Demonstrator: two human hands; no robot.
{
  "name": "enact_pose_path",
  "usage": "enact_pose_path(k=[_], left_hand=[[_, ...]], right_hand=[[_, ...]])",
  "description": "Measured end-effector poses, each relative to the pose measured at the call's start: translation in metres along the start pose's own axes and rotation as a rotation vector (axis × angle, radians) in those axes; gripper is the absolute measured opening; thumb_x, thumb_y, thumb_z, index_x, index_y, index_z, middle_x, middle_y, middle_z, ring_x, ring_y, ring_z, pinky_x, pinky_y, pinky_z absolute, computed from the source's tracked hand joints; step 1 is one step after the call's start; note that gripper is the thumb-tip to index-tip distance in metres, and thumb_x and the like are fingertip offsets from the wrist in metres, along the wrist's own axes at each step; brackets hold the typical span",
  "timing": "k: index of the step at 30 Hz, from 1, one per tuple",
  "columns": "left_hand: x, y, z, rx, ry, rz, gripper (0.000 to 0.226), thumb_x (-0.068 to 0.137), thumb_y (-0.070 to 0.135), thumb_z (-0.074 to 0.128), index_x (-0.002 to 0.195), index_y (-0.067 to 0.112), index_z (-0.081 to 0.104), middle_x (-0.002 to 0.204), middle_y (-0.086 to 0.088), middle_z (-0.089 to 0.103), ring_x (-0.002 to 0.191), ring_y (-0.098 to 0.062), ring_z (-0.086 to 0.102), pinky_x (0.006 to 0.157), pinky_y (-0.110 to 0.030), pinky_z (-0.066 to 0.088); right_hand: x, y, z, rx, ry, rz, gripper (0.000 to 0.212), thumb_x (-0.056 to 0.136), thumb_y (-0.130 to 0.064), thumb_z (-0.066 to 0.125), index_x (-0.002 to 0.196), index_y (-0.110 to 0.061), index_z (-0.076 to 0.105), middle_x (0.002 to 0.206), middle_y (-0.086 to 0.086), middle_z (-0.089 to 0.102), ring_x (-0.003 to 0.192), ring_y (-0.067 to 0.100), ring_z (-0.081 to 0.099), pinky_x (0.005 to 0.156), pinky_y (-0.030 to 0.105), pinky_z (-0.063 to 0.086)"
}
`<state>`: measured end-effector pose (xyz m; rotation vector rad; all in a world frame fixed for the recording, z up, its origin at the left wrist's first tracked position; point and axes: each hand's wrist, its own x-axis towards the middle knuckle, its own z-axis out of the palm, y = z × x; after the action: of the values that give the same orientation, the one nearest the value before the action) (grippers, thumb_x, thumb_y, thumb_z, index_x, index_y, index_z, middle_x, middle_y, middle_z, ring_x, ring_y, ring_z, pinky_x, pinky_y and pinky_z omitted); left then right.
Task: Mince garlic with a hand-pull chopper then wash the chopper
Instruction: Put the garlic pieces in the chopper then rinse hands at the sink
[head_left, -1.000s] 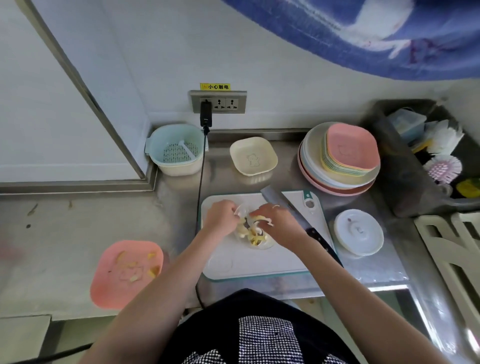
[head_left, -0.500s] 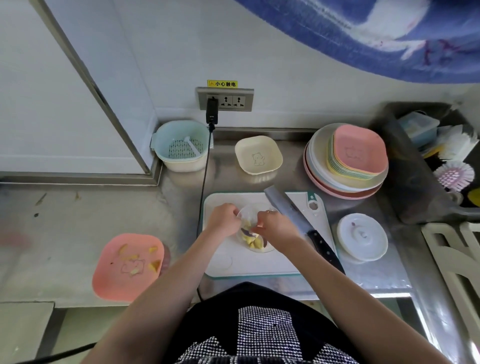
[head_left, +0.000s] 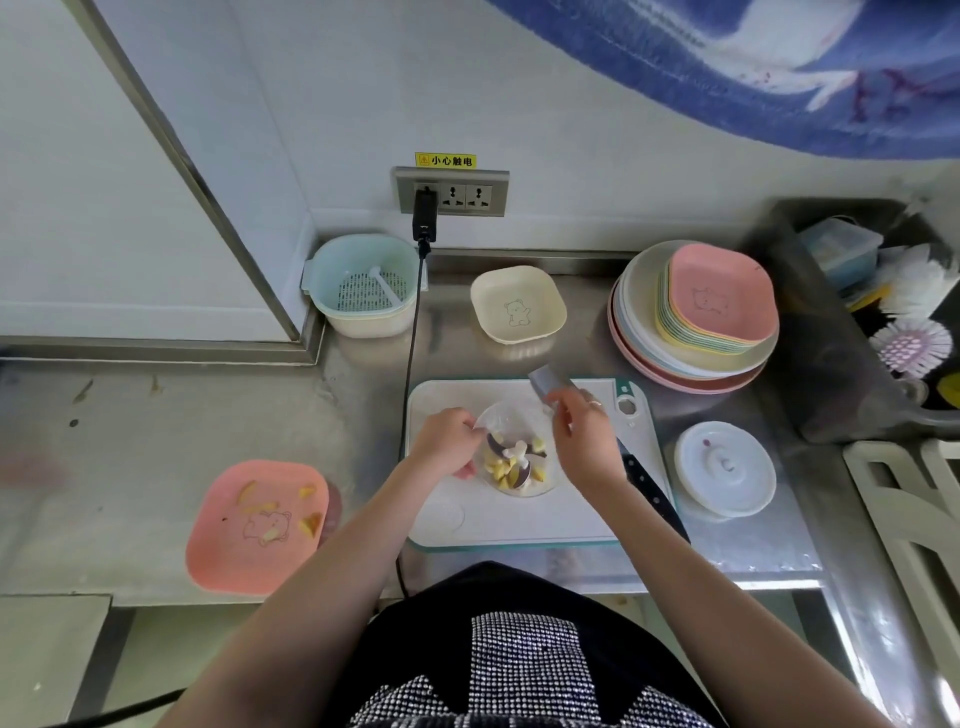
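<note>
Head: knife (head_left: 644, 478) under right hand (head_left: 587, 447), lid (head_left: 724, 467) beside.

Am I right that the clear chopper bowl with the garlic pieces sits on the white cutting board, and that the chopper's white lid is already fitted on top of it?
Not quite. In the head view the chopper bowl does sit on the cutting board with garlic pieces inside, but it is uncovered: its blade shows. The white lid lies on the counter to the right of the board.
</note>
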<state>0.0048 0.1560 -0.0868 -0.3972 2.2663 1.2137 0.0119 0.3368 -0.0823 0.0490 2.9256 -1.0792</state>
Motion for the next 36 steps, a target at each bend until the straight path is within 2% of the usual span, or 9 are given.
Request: enact_pose_path(k=[4,7,12,15,23,27,31,33,36], left_hand=[[0.002,0.003,0.001,-0.161,-0.074,-0.144,0.018,0.096,0.019,0.051,0.11,0.008,0.055,0.096,-0.009,0.057,0.069,-0.03,0.069,0.069,-0.04,0.061],[-0.001,0.007,0.0,-0.29,-0.156,-0.239,0.007,0.092,0.005,0.05,0.099,0.003,0.054,0.096,-0.013,0.052,0.074,-0.031,0.064,0.065,-0.036,0.059],[0.001,0.003,-0.002,-0.351,-0.2,-0.266,0.01,0.089,0.0,0.051,0.098,0.003,0.052,0.103,-0.015,0.053,0.079,-0.035,0.067,0.064,-0.034,0.059],[0.001,0.004,-0.003,-0.379,-0.222,-0.261,0.017,0.09,0.001,0.053,0.107,0.002,0.052,0.113,-0.019,0.055,0.08,-0.035,0.068,0.061,-0.031,0.059],[-0.001,0.007,0.0,-0.347,-0.181,-0.258,0.004,0.092,0.004,0.052,0.094,0.007,0.053,0.112,-0.018,0.056,0.079,-0.034,0.069,0.066,-0.033,0.059],[0.002,0.011,0.001,-0.285,-0.129,-0.223,0.013,0.092,0.008,0.051,0.104,0.006,0.052,0.105,-0.015,0.057,0.061,-0.029,0.066,0.064,-0.036,0.059],[0.004,0.003,-0.001,0.286,0.246,0.158,0.021,0.095,0.029,0.047,0.102,0.013,0.059,0.097,-0.003,0.062,0.078,-0.024,0.065,0.064,-0.03,0.044],[-0.001,0.007,-0.004,0.342,0.463,0.315,0.026,0.096,0.031,0.046,0.099,0.011,0.062,0.091,-0.002,0.063,0.081,-0.023,0.06,0.066,-0.028,0.038],[-0.001,0.023,-0.007,-0.067,0.273,0.277,0.038,0.099,0.04,0.043,0.101,0.007,0.063,0.085,-0.006,0.066,0.062,-0.02,0.061,0.058,-0.029,0.044]], right_hand=[[-0.003,0.027,-0.016,0.054,0.047,0.137,0.024,0.097,-0.01,0.04,0.111,-0.01,0.058,0.104,0.011,0.062,0.086,0.024,0.056,0.07,0.028,0.04],[-0.004,0.056,-0.036,-0.139,0.145,0.142,0.026,0.092,-0.01,0.048,0.118,-0.012,0.054,0.12,0.013,0.055,0.107,0.032,0.051,0.083,0.037,0.043],[0.004,0.1,-0.067,-0.429,-0.122,0.602,0.085,0.081,-0.056,0.064,0.145,-0.047,0.007,0.159,0.001,-0.007,0.142,0.044,-0.006,0.105,0.071,0.014],[0.011,0.122,-0.074,-0.449,-0.279,0.731,0.09,0.077,-0.072,0.054,0.144,-0.052,-0.003,0.157,-0.001,-0.021,0.139,0.044,-0.025,0.103,0.074,0.005],[0.018,0.115,-0.078,-0.319,-0.081,0.681,0.062,0.092,-0.046,0.052,0.145,-0.038,0.022,0.159,0.008,0.008,0.143,0.043,0.004,0.105,0.072,0.018],[0.018,0.104,-0.084,-0.183,0.172,0.529,0.056,0.086,-0.018,0.056,0.138,-0.025,0.036,0.148,0.012,0.035,0.13,0.039,0.04,0.099,0.055,0.042],[0.014,0.046,-0.091,0.432,0.602,0.512,0.047,0.088,-0.015,0.054,0.132,-0.024,0.041,0.115,0.003,0.054,0.1,0.023,0.053,0.084,0.032,0.044],[0.014,0.014,-0.086,0.627,0.602,0.482,0.042,0.087,-0.016,0.055,0.127,-0.026,0.045,0.107,-0.006,0.053,0.097,0.018,0.052,0.082,0.031,0.044],[0.013,-0.02,-0.063,0.819,0.399,0.451,0.024,0.089,-0.017,0.053,0.11,-0.028,0.057,0.098,-0.01,0.055,0.092,0.018,0.054,0.072,0.03,0.047]])
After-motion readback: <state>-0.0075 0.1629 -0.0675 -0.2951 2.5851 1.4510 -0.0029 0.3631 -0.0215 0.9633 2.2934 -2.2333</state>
